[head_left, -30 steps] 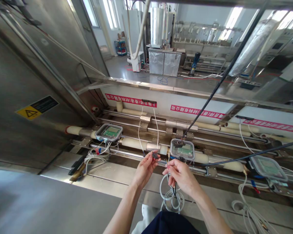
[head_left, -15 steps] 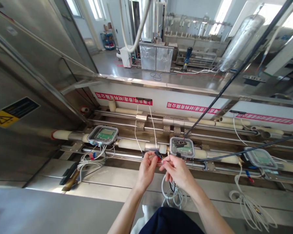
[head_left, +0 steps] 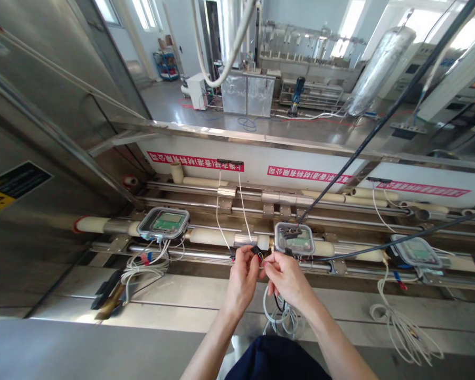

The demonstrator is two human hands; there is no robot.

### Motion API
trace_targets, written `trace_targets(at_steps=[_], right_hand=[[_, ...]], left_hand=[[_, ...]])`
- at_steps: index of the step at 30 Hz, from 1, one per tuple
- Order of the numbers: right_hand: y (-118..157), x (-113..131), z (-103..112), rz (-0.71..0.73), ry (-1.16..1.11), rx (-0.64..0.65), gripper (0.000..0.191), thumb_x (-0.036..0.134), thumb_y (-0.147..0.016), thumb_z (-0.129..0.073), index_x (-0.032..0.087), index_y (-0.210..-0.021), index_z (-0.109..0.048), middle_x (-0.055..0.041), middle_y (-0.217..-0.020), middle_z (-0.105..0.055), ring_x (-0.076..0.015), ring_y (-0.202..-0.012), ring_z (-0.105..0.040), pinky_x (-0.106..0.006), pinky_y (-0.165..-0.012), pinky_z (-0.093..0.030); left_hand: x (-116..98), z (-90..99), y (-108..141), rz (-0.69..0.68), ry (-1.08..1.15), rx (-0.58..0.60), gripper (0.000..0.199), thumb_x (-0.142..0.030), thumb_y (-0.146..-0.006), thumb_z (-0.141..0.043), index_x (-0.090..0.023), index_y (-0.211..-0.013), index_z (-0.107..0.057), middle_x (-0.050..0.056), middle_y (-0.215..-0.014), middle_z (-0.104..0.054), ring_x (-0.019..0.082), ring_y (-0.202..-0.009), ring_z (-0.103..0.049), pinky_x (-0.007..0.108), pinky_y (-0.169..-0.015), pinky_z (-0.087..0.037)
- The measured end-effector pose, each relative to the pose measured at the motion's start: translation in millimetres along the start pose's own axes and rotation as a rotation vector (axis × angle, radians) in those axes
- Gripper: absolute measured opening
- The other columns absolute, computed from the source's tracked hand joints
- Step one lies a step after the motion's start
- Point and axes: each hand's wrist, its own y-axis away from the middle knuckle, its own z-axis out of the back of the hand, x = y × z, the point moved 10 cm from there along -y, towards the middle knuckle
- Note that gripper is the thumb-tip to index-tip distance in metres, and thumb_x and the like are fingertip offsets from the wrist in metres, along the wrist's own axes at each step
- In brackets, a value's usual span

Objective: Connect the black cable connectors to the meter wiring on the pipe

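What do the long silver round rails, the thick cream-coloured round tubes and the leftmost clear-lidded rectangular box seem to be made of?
Long silver round rails: probably polished metal, perhaps steel; bright streaks run along them.
Thick cream-coloured round tubes: likely smooth plastic, with soft highlights.
Leftmost clear-lidded rectangular box: glossy, plastic or glass; a green board shows through.
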Motion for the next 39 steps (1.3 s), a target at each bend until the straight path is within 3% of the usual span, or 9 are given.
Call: trace_targets(at_steps=[7, 13, 39], right_hand=[[3.1, 4.3, 2.4, -0.026, -0.011, -0.023, 0.017, 0.031, -0.083, -0.041, 0.017, -0.082, -0.051, -0.0009, -0.066, -0.066, -0.0080, -0.034, -0.052, -0.017, -0.031, -0.034], [3.4, 5.4, 3.0, -0.036, -0.006, -0.027, 0.015, 0.029, -0.082, -0.042, 0.017, -0.080, -0.051, -0.0002, -0.066, -0.066, -0.0076, -0.034, -0.053, -0.017, -0.033, -0.035], [3.8, 8.4, 1.7, -0.038, -0.027, -0.021, 0.015, 0.030, -0.079, -0.044, 0.017, -0.079, -0.051, -0.0021, -0.069, -0.069, -0.0081, -0.034, -0.054, -0.017, -0.033, -0.034]], left_hand=[[-12.1, 3.0, 1.7, 0.007, -0.191, -0.024, 0.019, -0.028, -0.091, -0.042, -0.020, -0.108, -0.038, 0.000, -0.084, -0.065, 0.014, -0.071, -0.060, 0.024, -0.065, -0.043], [-19.4, 7.3, 3.1, -0.048, -0.283, -0.038, 0.015, -0.026, -0.090, -0.043, -0.021, -0.104, -0.039, 0.000, -0.085, -0.068, 0.014, -0.074, -0.063, 0.023, -0.065, -0.044], [-26.1, 7.1, 7.9, -0.138, -0.391, -0.041, 0.014, -0.026, -0.090, -0.042, -0.022, -0.103, -0.044, 0.001, -0.086, -0.069, 0.016, -0.076, -0.066, 0.022, -0.061, -0.047]])
